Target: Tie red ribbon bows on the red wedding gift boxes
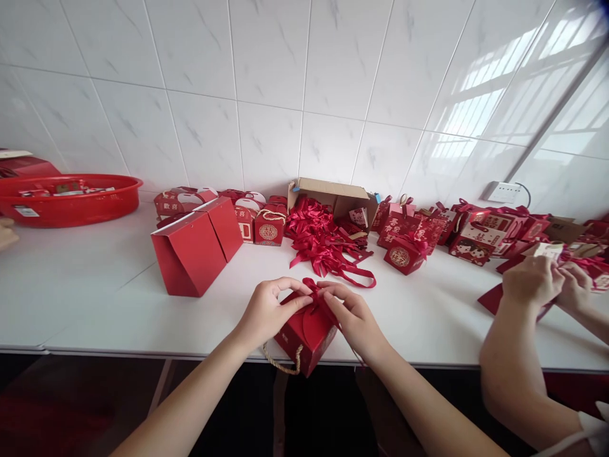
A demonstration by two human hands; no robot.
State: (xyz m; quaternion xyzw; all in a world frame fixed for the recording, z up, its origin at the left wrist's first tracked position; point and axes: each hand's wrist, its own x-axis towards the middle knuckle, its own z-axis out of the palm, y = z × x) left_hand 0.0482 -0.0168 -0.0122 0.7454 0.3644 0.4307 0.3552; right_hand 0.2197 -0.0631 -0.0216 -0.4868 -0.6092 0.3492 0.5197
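A red gift box (pixel 304 333) with a gold rope handle (pixel 285 367) sits tilted at the table's front edge. On top of it is a red ribbon (pixel 314 293) gathered into loops. My left hand (pixel 275 309) pinches the ribbon from the left, thumb and fingers closed. From the right, my right hand (pixel 351 314) also pinches the ribbon, its fingers bent over the box top. A ribbon tail hangs below my right hand. Just behind the box lies a heap of loose red ribbons (pixel 316 231), partly spilling from an open cardboard box (pixel 328 190).
Two plain red boxes (pixel 190 254) stand left on the white table (pixel 109 298), near a red plastic basin (pixel 95 206). Several decorated boxes (pixel 404 244) line the tiled wall. A co-worker's hands (pixel 537 279) work at right; another person's hand (pixel 6 233) shows far left.
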